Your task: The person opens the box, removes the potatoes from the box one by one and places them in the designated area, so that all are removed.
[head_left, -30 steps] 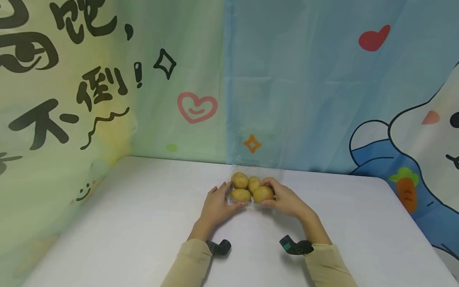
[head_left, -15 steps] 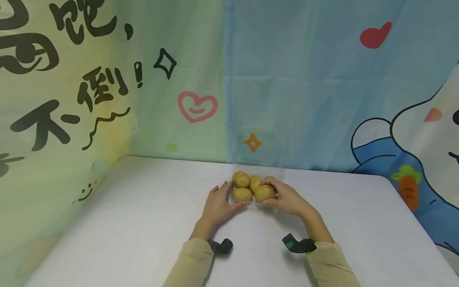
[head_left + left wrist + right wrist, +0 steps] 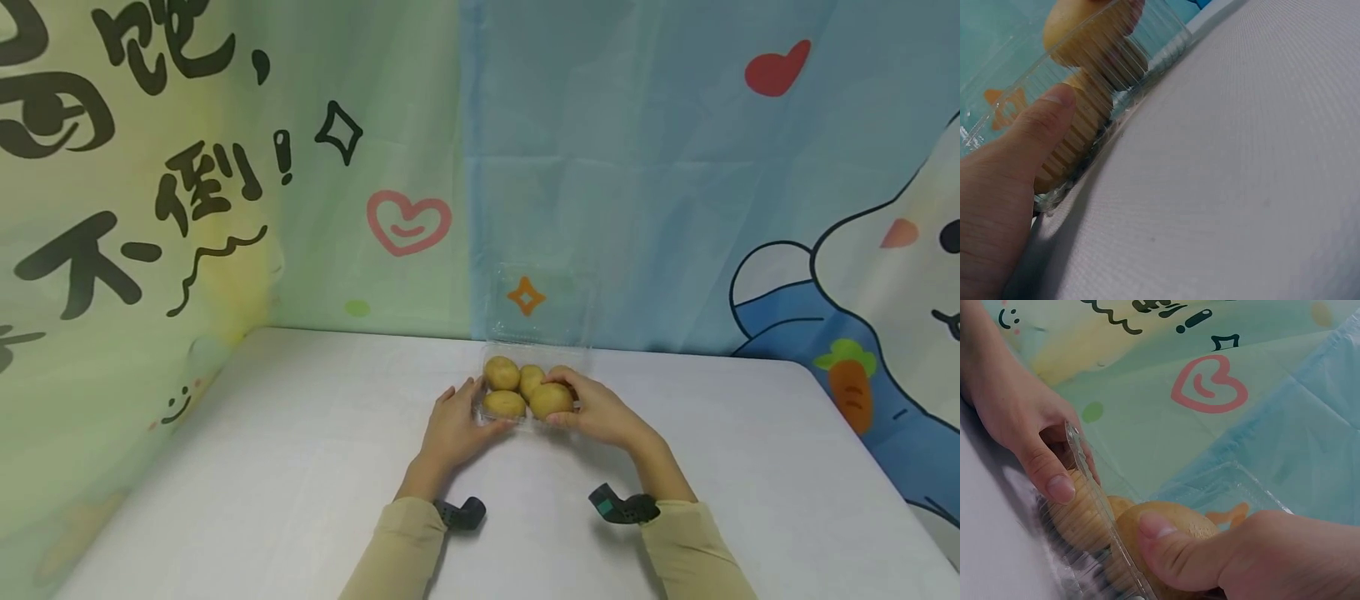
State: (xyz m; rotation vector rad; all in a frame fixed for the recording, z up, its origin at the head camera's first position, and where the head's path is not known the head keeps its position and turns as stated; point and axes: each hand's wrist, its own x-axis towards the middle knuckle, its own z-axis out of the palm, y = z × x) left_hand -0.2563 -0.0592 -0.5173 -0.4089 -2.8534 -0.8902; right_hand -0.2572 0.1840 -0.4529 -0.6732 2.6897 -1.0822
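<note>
A clear plastic clamshell box (image 3: 1163,47) stands on the table with its lid (image 3: 558,312) raised at the back. Several yellowish potatoes (image 3: 502,372) lie inside it. My left hand (image 3: 453,429) holds the box at its left end, thumb (image 3: 1044,122) along the ribbed front wall, fingers around the side. At the right end, my right hand (image 3: 603,414) grips a larger potato (image 3: 551,401) between thumb and fingers. That potato sits above the front rim in the left wrist view. Part of the box's right end is hidden behind my right hand.
The white table (image 3: 300,467) ends at a printed cloth backdrop (image 3: 637,208) just behind the box. A dark wrist device (image 3: 461,515) is on my left wrist and another dark device (image 3: 624,506) on my right.
The head view has shifted slightly. Both hands keep the same hold on the box and the potato.
</note>
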